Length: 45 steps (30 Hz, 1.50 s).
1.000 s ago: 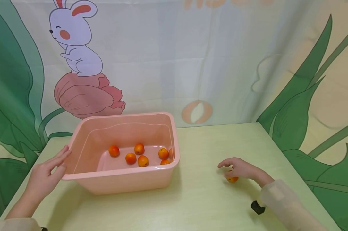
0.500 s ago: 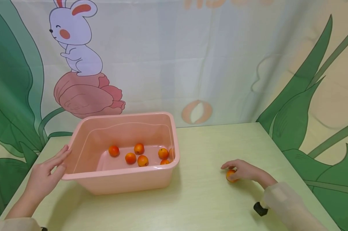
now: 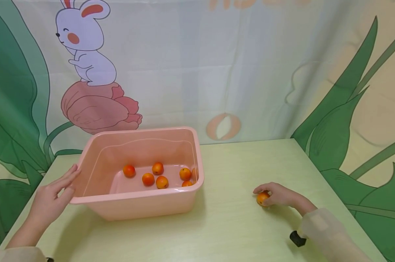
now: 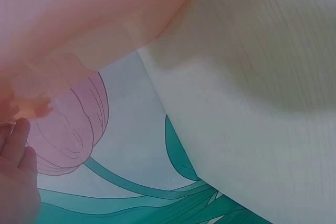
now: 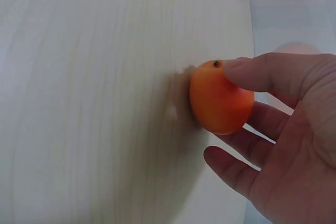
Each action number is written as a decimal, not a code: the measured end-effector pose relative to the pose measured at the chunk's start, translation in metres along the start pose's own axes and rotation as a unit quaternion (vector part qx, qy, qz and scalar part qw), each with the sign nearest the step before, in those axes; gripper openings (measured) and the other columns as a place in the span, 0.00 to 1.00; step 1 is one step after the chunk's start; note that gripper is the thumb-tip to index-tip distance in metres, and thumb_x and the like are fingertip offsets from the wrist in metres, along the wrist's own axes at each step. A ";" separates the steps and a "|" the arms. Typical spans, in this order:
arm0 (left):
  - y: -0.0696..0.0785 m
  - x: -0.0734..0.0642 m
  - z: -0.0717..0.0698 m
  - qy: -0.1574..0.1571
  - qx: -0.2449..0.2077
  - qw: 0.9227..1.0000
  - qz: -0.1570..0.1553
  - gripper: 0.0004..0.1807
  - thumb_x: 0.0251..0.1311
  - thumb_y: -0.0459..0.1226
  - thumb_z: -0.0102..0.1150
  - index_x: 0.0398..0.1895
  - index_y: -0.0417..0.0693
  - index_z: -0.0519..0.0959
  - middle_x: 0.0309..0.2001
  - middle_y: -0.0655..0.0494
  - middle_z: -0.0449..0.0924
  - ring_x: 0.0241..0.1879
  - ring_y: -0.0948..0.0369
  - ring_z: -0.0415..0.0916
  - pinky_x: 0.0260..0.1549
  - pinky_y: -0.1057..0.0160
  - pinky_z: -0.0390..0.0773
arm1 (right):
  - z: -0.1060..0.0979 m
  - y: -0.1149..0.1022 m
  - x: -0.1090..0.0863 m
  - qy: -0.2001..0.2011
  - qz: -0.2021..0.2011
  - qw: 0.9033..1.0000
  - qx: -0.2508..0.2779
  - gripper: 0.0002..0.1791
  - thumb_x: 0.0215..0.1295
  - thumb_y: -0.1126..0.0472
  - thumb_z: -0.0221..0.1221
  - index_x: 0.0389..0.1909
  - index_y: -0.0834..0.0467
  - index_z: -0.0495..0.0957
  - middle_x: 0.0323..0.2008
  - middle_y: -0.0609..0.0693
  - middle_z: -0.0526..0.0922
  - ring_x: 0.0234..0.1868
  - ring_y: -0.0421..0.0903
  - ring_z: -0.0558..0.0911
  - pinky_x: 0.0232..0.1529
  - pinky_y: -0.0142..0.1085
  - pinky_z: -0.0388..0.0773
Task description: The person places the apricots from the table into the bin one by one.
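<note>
My right hand pinches a small orange at the right of the table, thumb on one side and fingers on the other. In the right wrist view the orange is smooth with a dark stem spot, and the thumb presses near that spot. My left hand holds the left rim of a pink plastic tub; its fingertips show against the tub's side in the left wrist view, with the grip partly out of frame. Several oranges lie on the tub's floor, one partly hidden behind the front wall.
A pale wood-grain table carries the tub on its left half, near the back edge. Behind it hangs a printed curtain with a rabbit and green leaves. A black device sits at the right wrist.
My right hand has shifted slightly right and its fingers have closed around the orange, more of which now shows. The left hand, the tub and the oranges inside it stay in place.
</note>
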<state>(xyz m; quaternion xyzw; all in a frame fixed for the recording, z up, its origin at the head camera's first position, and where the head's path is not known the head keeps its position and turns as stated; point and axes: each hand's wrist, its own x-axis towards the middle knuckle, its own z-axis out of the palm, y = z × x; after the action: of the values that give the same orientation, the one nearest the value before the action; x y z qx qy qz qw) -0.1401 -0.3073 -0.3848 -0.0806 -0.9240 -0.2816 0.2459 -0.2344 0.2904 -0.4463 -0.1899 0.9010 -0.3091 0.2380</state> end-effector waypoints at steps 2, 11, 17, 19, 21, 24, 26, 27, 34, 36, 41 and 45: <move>0.000 0.000 0.000 0.001 0.001 1.000 0.002 0.21 0.56 0.33 0.48 0.55 0.50 0.72 0.54 0.91 0.56 0.47 0.95 0.50 0.33 0.91 0.56 | 0.000 0.000 0.000 0.002 0.007 1.000 0.002 0.20 0.49 0.72 0.58 0.47 0.63 0.74 0.47 0.57 0.75 0.41 0.48 0.69 0.42 0.39 0.69; 0.001 0.000 0.000 0.003 -0.002 1.000 0.003 0.21 0.56 0.33 0.48 0.55 0.49 0.72 0.54 0.91 0.56 0.47 0.95 0.50 0.33 0.92 0.56 | 0.002 0.000 -0.002 0.017 0.019 1.000 -0.005 0.18 0.49 0.70 0.59 0.44 0.63 0.76 0.43 0.55 0.76 0.39 0.47 0.70 0.40 0.37 0.70; 0.000 -0.001 0.000 0.000 -0.002 1.000 0.001 0.21 0.56 0.33 0.48 0.55 0.50 0.72 0.55 0.91 0.57 0.48 0.95 0.50 0.35 0.93 0.54 | 0.002 0.000 -0.001 0.021 0.015 1.000 -0.013 0.17 0.48 0.70 0.60 0.43 0.64 0.76 0.42 0.54 0.77 0.38 0.47 0.70 0.40 0.36 0.69; 0.000 -0.001 0.000 0.001 -0.002 1.000 0.001 0.21 0.56 0.33 0.48 0.55 0.50 0.72 0.54 0.91 0.57 0.48 0.95 0.50 0.35 0.93 0.54 | 0.001 -0.001 -0.001 0.021 0.015 1.000 -0.015 0.17 0.48 0.69 0.60 0.43 0.64 0.77 0.42 0.54 0.77 0.38 0.47 0.70 0.40 0.36 0.69; 0.000 0.000 0.000 0.003 -0.003 1.000 0.002 0.21 0.56 0.33 0.48 0.55 0.49 0.73 0.54 0.90 0.57 0.48 0.95 0.50 0.35 0.93 0.54 | 0.000 -0.001 -0.001 0.023 0.011 0.999 -0.021 0.17 0.48 0.69 0.60 0.43 0.64 0.77 0.42 0.54 0.77 0.38 0.47 0.70 0.40 0.37 0.69; 0.000 0.000 -0.001 0.003 -0.004 1.000 0.000 0.21 0.56 0.33 0.48 0.54 0.49 0.73 0.54 0.90 0.57 0.48 0.95 0.50 0.34 0.93 0.55 | -0.002 -0.002 0.001 0.025 -0.001 0.999 -0.033 0.17 0.48 0.68 0.60 0.43 0.64 0.77 0.43 0.55 0.78 0.38 0.46 0.71 0.40 0.37 0.70; 0.000 0.000 -0.001 0.001 -0.002 1.000 -0.002 0.21 0.56 0.33 0.48 0.55 0.50 0.72 0.54 0.90 0.57 0.48 0.95 0.50 0.34 0.92 0.55 | -0.004 -0.002 0.002 0.027 -0.011 0.999 -0.040 0.17 0.49 0.67 0.60 0.43 0.64 0.77 0.43 0.55 0.78 0.38 0.46 0.71 0.40 0.37 0.70; 0.000 0.000 -0.001 -0.001 -0.001 1.000 -0.004 0.21 0.56 0.33 0.48 0.55 0.50 0.72 0.54 0.91 0.57 0.48 0.95 0.50 0.33 0.92 0.56 | -0.005 -0.002 0.002 0.028 -0.015 0.999 -0.042 0.17 0.49 0.67 0.60 0.43 0.65 0.77 0.43 0.55 0.78 0.38 0.46 0.71 0.40 0.36 0.70; 0.000 0.001 -0.001 -0.008 0.002 1.000 -0.020 0.21 0.57 0.35 0.48 0.56 0.52 0.71 0.54 0.90 0.57 0.48 0.95 0.49 0.35 0.93 0.54 | -0.009 -0.006 0.005 0.028 -0.028 0.998 -0.044 0.17 0.50 0.66 0.60 0.43 0.65 0.77 0.43 0.56 0.79 0.38 0.45 0.72 0.40 0.36 0.70; 0.000 0.001 -0.001 -0.009 0.003 1.000 -0.023 0.21 0.57 0.35 0.47 0.56 0.52 0.71 0.54 0.90 0.57 0.48 0.94 0.49 0.35 0.93 0.54 | -0.010 -0.007 0.006 0.028 -0.028 0.998 -0.047 0.17 0.50 0.66 0.60 0.43 0.65 0.77 0.43 0.56 0.79 0.38 0.45 0.72 0.40 0.36 0.70; 0.000 0.002 -0.001 -0.013 0.004 1.000 -0.024 0.21 0.58 0.35 0.47 0.56 0.52 0.71 0.54 0.91 0.56 0.48 0.94 0.48 0.34 0.93 0.54 | -0.013 -0.011 0.006 0.027 -0.040 0.997 -0.052 0.18 0.49 0.65 0.61 0.43 0.66 0.76 0.43 0.57 0.79 0.38 0.45 0.73 0.40 0.36 0.71; -0.001 0.001 0.000 -0.013 0.004 1.000 -0.023 0.21 0.58 0.35 0.47 0.56 0.52 0.71 0.54 0.91 0.55 0.48 0.93 0.48 0.35 0.93 0.54 | -0.016 -0.014 0.007 0.022 -0.049 0.997 -0.055 0.19 0.50 0.65 0.61 0.44 0.67 0.76 0.43 0.57 0.79 0.37 0.45 0.74 0.41 0.36 0.72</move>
<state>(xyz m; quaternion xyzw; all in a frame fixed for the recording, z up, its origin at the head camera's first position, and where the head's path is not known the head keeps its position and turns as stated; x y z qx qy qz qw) -0.1415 -0.3084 -0.3844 -0.0620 -0.9298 -0.2826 0.2277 -0.2460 0.2836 -0.4282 -0.2395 0.9112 -0.2750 0.1917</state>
